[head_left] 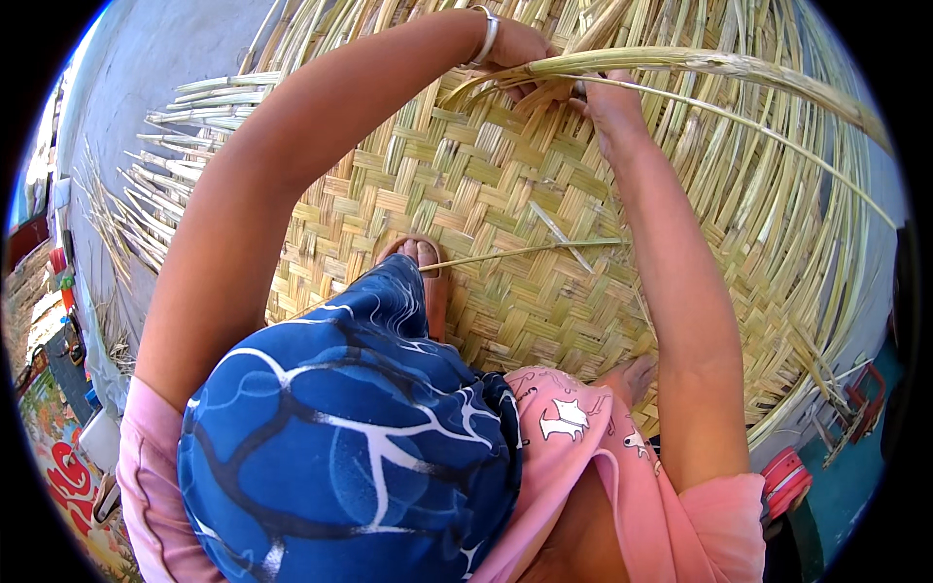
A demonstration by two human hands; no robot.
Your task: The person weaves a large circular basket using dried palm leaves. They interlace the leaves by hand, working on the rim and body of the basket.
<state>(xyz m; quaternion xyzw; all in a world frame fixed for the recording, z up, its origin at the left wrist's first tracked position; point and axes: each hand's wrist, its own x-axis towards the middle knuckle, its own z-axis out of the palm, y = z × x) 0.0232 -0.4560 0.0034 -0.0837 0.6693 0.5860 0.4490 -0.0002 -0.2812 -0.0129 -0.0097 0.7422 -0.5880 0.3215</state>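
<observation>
A large mat (525, 204) of flat split reeds lies under me, woven in a diagonal pattern. At its far working edge my left hand (520, 49), with a silver bangle at the wrist, is closed around reed strips, its fingers partly hidden by them. Close to its right, my right hand (614, 105) has its fingers curled on the folded strips (549, 95). A long bundle of reed strips (700, 61) passes over both hands and arcs off to the right. Beneath it a thinner strip (748, 121) runs the same way.
Unwoven reed ends (199, 107) stick out over the grey floor (146, 58) at the left. More long loose reeds (777, 185) spread along the right. My sandalled foot (428, 267) rests on the mat, beside a loose stalk (525, 251) and a pale sliver (561, 236).
</observation>
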